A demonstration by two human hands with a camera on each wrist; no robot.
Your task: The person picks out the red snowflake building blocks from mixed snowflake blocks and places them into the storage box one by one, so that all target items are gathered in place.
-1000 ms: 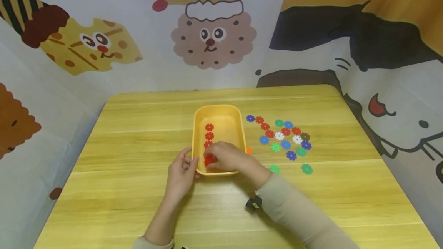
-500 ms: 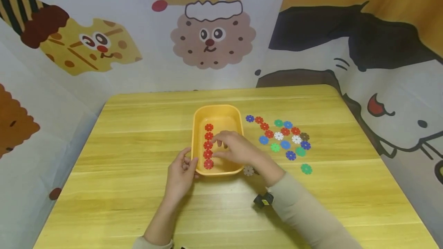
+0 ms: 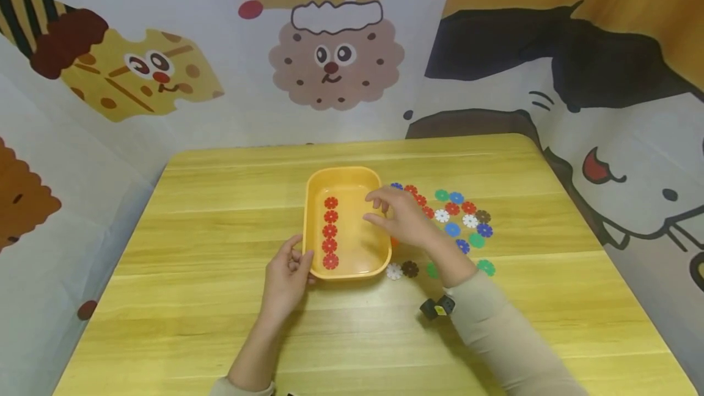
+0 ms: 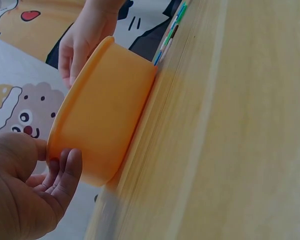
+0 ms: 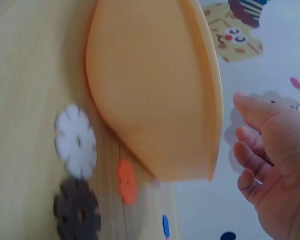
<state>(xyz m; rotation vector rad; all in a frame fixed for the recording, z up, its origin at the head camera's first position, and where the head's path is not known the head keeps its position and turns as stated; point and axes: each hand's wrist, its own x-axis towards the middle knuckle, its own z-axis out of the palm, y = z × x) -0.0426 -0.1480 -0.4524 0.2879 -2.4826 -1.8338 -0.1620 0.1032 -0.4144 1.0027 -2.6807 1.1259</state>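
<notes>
Red discs (image 3: 330, 231), yellow tray (image 3: 343, 174)

A wooden table (image 3: 220, 322) stands before cartoon-printed backdrop sheets (image 3: 165, 35).

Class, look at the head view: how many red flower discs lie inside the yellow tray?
5. The red discs sit in one column along the left side of the yellow tray, at and. The right hand hovers over the tray's right side and may hide more.
</notes>
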